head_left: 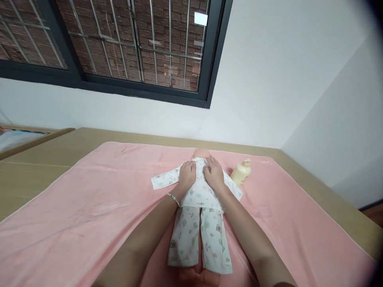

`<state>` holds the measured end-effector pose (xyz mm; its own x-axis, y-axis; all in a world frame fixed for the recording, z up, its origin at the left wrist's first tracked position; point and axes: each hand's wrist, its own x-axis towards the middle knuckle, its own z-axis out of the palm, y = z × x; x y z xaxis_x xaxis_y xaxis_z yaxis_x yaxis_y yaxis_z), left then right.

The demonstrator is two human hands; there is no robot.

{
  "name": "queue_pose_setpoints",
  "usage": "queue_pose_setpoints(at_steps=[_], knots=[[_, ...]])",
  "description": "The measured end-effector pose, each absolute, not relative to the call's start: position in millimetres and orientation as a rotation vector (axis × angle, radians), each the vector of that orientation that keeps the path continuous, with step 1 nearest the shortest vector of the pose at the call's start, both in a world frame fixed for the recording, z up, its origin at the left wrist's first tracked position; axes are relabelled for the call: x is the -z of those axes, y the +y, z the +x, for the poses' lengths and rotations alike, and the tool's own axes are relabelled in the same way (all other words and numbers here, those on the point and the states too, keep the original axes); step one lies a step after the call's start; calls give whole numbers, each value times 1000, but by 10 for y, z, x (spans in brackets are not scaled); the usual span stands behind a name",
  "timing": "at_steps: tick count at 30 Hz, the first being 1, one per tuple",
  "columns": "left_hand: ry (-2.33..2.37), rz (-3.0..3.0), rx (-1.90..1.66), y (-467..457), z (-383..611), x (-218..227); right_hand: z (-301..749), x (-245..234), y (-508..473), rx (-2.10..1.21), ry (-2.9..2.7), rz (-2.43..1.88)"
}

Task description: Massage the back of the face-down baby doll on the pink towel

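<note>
A baby doll lies on its back, its bald head (202, 153) at the far end and its bare feet (210, 278) near me. It wears a white printed long-sleeved top (200, 193) and matching trousers (184, 239). My left hand (188, 174) rests on the top near the doll's shoulder, fingers laid over the cloth. Opposite it, my right hand (214, 174) lies on the other shoulder with fingers stretched toward the head. One sleeve (165, 179) spreads out to the left; the other sleeve (235, 188) slants down to the right, partly behind my forearm.
Right of the doll, a pale yellow pump bottle (241, 172) stands on a pink blanket (98, 199). The blanket covers much of a wooden surface (89, 137). A white wall (254, 79) and a dark-framed barred window (143, 85) rise behind. Part of a wooden-railed bed (38, 139) shows far left.
</note>
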<state>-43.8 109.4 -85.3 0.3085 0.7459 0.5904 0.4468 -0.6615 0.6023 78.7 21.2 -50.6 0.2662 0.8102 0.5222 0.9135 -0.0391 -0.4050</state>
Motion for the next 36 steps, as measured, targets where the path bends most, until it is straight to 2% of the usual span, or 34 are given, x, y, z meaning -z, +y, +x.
queue_pose_setpoints(at_steps=[5, 10, 16, 22, 26, 32, 36], knots=[[1064, 2261, -1300, 1095, -444, 849, 724, 481, 219, 32, -1761, -1924], [1037, 2242, -1278, 1101, -450, 845, 726, 461, 203, 179, -1613, -1854], [1027, 2240, -1265, 1110, -452, 853, 681, 414, 184, 4, -1751, -1932], [1030, 2230, -1242, 1087, -458, 826, 697, 362, 155, 108, -1656, -1864], [1045, 2229, -1225, 1074, -456, 800, 703, 414, 179, 16, -1673, -1907], [1051, 2230, -1199, 1068, -461, 789, 759, 392, 177, 86, -1599, -1834], [1055, 2231, -1204, 1067, -458, 787, 766, 416, 193, -27, -1785, -1872]])
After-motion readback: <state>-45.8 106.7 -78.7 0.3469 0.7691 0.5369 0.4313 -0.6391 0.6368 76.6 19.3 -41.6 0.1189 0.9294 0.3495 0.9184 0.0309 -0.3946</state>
